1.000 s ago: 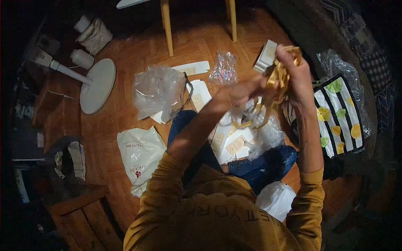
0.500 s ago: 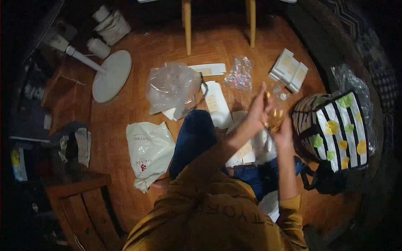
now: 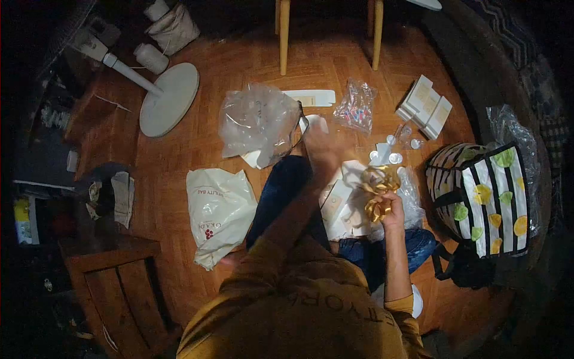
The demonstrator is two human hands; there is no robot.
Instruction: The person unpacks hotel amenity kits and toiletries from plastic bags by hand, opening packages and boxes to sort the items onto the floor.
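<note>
Right hand (image 3: 393,206): fingers are gripping glossy gold looped ribbon (image 3: 382,183), hanging above white-and-tan cardboard boxes (image 3: 338,200); slack loops are risking tangles, or snags on box edges; left hand (image 3: 327,146): blurring, finger spread being impossible to make out

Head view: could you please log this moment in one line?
right hand: holds gold ribbon; left hand: blurred, off ribbon; striped bag: on floor

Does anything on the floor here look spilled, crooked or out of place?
No spill shows. The white boxes beyond the right hand lie askew, overlapping at uneven angles, and a clear plastic bag lies crumpled by a white carton.
</note>
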